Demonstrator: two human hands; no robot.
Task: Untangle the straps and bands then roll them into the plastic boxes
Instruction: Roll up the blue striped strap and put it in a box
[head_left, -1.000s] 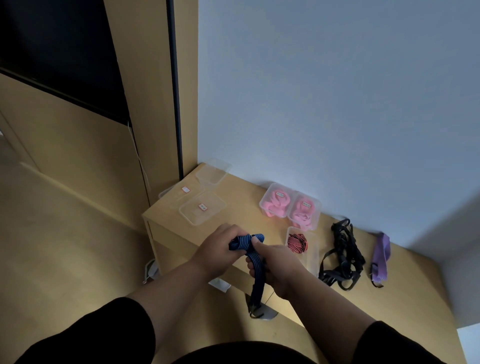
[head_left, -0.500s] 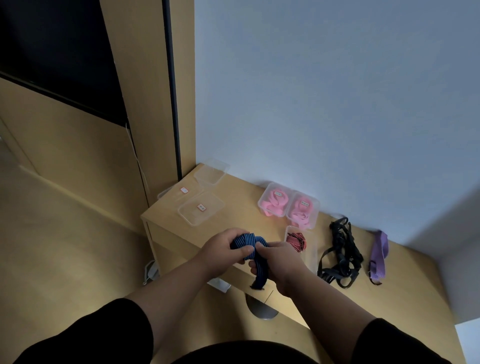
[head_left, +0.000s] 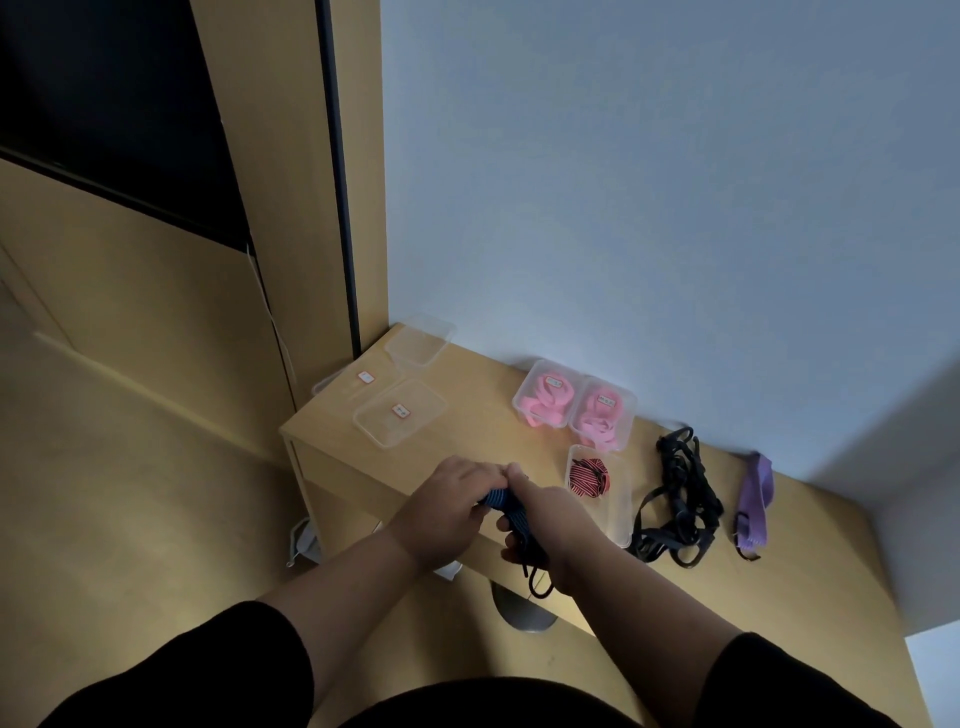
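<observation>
Blue strap (head_left: 506, 512) in my grip, above table (head_left: 467, 431) edge
My left hand (head_left: 447, 506) and right hand (head_left: 545, 514) both clutch it, fingers curled

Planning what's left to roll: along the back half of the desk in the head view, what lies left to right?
Clear plastic lids → two clear boxes of pink bands → clear box with red-striped strap → tangled black straps → purple band.

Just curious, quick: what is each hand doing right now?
Left hand: fingers curled round the rolled end of the blue striped strap.
Right hand: fingers gripping the same strap lower down.
</observation>
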